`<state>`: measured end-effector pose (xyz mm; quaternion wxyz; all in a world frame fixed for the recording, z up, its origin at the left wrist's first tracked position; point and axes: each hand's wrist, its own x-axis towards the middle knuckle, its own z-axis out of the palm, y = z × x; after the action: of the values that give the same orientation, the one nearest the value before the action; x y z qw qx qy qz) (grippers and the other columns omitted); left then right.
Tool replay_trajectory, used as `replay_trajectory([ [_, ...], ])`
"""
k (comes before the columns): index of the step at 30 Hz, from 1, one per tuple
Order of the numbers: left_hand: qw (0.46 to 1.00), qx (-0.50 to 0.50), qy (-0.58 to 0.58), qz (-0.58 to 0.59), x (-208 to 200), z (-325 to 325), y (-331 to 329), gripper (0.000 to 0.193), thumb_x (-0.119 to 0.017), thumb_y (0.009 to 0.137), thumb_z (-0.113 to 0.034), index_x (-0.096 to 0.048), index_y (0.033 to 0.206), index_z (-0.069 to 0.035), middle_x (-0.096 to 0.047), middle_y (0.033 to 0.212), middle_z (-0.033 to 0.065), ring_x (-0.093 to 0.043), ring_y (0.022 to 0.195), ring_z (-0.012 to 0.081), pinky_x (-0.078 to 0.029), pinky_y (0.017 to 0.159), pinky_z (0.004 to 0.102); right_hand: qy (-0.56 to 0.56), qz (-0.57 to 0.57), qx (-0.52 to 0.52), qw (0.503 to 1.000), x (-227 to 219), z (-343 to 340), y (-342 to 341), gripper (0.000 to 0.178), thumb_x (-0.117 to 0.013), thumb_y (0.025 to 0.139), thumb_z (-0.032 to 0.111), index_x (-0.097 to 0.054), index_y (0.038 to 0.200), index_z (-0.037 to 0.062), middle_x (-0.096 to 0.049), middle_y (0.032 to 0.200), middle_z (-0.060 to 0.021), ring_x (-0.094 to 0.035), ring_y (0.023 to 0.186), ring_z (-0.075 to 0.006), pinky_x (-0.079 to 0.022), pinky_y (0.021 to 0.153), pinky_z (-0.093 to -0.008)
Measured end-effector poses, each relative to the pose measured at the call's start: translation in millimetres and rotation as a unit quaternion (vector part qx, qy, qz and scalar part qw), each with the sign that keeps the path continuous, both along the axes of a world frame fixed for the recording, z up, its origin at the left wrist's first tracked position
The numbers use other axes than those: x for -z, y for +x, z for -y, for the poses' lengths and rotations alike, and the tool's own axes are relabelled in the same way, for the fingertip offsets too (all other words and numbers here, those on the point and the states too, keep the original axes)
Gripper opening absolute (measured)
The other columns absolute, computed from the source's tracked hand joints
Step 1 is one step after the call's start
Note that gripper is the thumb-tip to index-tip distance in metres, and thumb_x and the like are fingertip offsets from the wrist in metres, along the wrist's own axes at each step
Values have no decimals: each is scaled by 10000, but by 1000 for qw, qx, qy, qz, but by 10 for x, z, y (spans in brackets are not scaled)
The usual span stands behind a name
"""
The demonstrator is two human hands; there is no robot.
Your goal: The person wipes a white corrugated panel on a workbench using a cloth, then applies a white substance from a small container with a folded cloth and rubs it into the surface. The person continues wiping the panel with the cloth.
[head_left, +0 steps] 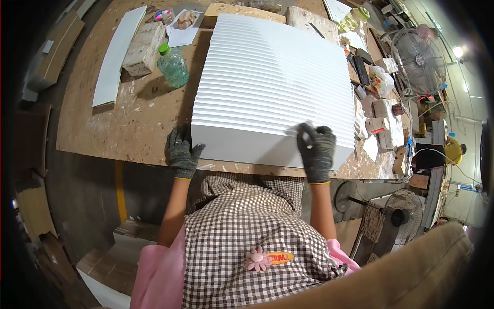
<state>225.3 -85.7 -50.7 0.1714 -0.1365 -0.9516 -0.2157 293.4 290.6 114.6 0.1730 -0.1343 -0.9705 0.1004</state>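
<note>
A large white panel (267, 82) with parallel ridges across its top lies on the worktable (134, 116), its plain front side toward me. My left hand (182, 155), in a dark grey knitted glove, rests at the panel's front left corner. Its fingers are spread on the tabletop by the panel's edge. My right hand (318, 152), gloved the same way, is over the front edge of the panel towards its right end. Thumb and forefinger are bent together into a ring there; whether anything small sits between them I cannot make out.
Left of the panel are a clear bottle (173, 69) with a green cap, a paint-stained block (144, 49) and a white strip (119, 56). At right, a cup (377, 125), a plastic bag (381, 81) and tools crowd the table. A fan (419, 59) stands beyond; another person (454, 150) is farther off.
</note>
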Motion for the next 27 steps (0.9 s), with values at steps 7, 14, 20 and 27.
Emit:
replay_trajectory([
  [7,1000,21,-1,6,-188,-90,-2,728,-621,853,-635,-726,1052,58,-581,1348,268,-479,1296,439,-356,1122,521,-15,55,-150,987,-73,629,-145,348,-794,776,198,-722,1116,219,-615,1047,-127,-561,993,-311,-477,861,-440],
  [14,999,20,-48,-9,-141,-50,5,682,-621,866,-603,-722,1106,27,-615,1312,241,-517,1263,443,-365,1114,519,-75,-31,51,995,66,-109,285,311,-780,813,199,-706,1115,187,-622,974,-117,-579,950,-271,-469,851,-462],
  [20,999,27,-17,38,-108,-18,15,721,-628,881,-545,-622,1299,42,-542,1405,245,-428,1350,428,-315,1149,525,-21,-27,-73,997,40,122,177,350,-807,769,149,-735,1108,195,-614,1010,-128,-566,955,-304,-474,841,-430],
  [27,998,5,-35,59,26,71,49,755,-760,795,-422,-574,1340,66,-472,1460,268,-401,1378,426,-287,1174,507,13,-74,106,992,-53,-1142,299,215,-786,813,247,-759,1019,190,-625,869,-147,-591,852,-322,-466,791,-460],
])
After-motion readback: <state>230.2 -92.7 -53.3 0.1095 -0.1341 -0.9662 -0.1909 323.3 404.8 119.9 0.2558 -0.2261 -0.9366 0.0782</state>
